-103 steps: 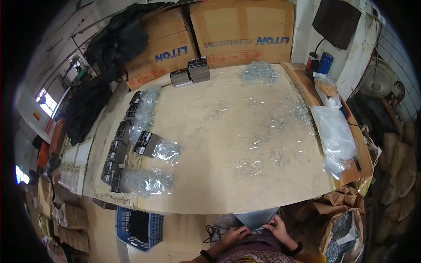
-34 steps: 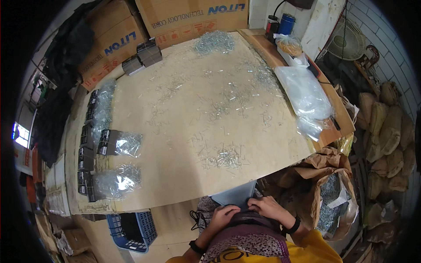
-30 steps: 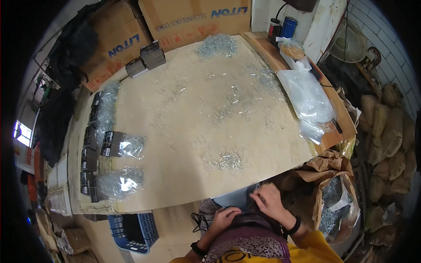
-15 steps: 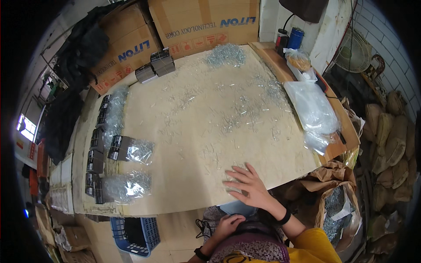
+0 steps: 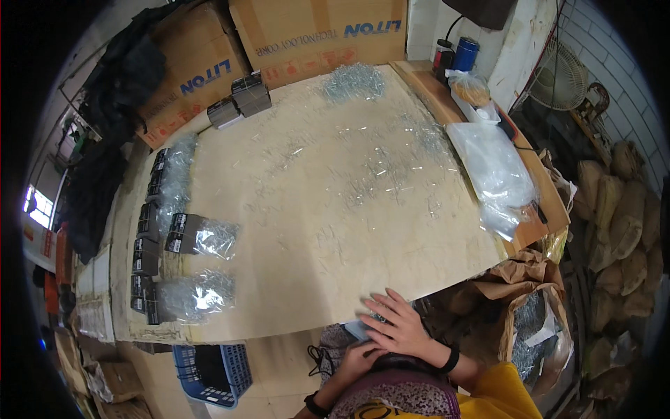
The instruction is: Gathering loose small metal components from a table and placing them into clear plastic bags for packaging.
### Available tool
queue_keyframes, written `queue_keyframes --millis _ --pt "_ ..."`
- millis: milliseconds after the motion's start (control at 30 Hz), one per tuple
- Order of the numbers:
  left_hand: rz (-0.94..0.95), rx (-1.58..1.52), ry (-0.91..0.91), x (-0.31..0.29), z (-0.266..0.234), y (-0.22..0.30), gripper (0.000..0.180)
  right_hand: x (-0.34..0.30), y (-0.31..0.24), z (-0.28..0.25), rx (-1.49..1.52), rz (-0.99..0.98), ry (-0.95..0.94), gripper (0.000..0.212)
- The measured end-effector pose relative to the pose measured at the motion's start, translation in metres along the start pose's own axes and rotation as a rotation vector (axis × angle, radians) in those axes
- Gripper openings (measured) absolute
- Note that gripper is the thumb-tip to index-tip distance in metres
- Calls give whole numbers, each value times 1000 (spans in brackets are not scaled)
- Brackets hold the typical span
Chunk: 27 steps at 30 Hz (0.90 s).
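My right hand (image 5: 399, 327) is at the table's near edge, fingers spread, palm down, and nothing shows in its grasp. Just under its fingers are a few thin shiny pins (image 5: 379, 318). A light blue thing (image 5: 356, 330), mostly hidden by my hands, sits below the edge. My left hand (image 5: 354, 362) lies at my lap with fingers curled, close beside the right wrist; what it grips is hidden. Many thin silvery pins (image 5: 377, 174) are scattered over the pale tabletop (image 5: 293, 237), with a denser heap (image 5: 354, 82) at the far side.
Clear bags of pins (image 5: 199, 295) and banded stacks of dark cards (image 5: 145, 257) line the left edge. More card stacks (image 5: 251, 96) stand before cardboard boxes (image 5: 317, 31). Clear plastic bags (image 5: 492, 167) lie at right. Below are a blue basket (image 5: 237, 373) and a paper sack (image 5: 530, 269).
My right hand has moved down and toward me, from the tabletop to its near edge, nearer my left hand. The view has shifted slightly.
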<state>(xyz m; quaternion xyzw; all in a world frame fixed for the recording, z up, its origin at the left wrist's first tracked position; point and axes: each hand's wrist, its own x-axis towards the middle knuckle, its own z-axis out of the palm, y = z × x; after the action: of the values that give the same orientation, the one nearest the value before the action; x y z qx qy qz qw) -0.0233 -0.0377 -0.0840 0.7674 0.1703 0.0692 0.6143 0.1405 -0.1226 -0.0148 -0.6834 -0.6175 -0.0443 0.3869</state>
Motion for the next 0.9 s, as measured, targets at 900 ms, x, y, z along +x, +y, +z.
queue_keyframes --millis 900 --pt "-47 2 -59 8 -2 -3 10 29 20 -26 207 162 -205 49"
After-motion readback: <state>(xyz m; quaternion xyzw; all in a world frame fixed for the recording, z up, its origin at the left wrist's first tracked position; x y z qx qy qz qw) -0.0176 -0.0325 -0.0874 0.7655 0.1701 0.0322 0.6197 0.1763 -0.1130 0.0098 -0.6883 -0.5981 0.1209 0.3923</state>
